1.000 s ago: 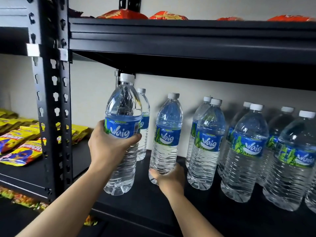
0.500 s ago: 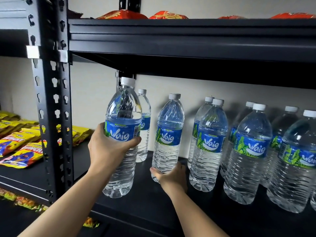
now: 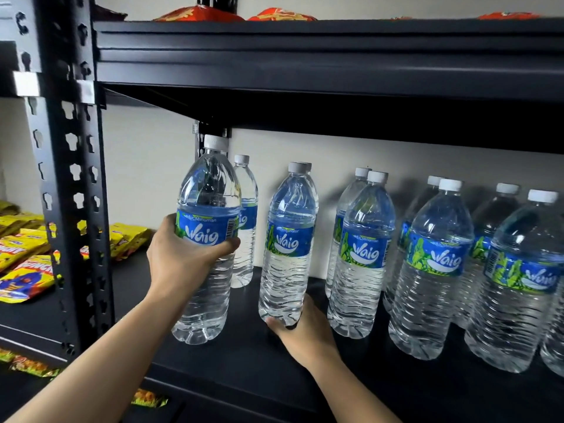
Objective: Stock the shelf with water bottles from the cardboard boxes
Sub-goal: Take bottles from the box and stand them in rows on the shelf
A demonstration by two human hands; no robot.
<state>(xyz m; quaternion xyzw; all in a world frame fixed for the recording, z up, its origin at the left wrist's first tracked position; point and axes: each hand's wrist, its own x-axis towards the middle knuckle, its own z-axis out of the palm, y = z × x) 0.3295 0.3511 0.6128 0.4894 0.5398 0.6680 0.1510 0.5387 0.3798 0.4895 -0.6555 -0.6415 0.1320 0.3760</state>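
Note:
My left hand point(image 3: 183, 257) grips a clear water bottle point(image 3: 204, 270) with a blue label around its middle, holding it upright over the front left of the black shelf point(image 3: 244, 370). My right hand point(image 3: 305, 334) cups the base of a second water bottle point(image 3: 288, 245), which stands on the shelf just right of the first. Another bottle point(image 3: 245, 221) stands behind at the wall. Several more bottles point(image 3: 433, 270) stand in double rows to the right. No cardboard box is in view.
A black upright post point(image 3: 70, 178) borders the shelf on the left. Beyond it lie yellow snack packets point(image 3: 27, 257) on a neighbouring shelf. The upper shelf point(image 3: 305, 56) hangs low over the bottle caps and carries red snack bags point(image 3: 198, 15).
The bottle under my right hand has shifted slightly back and right on the shelf. My left hand still holds its bottle in about the same place.

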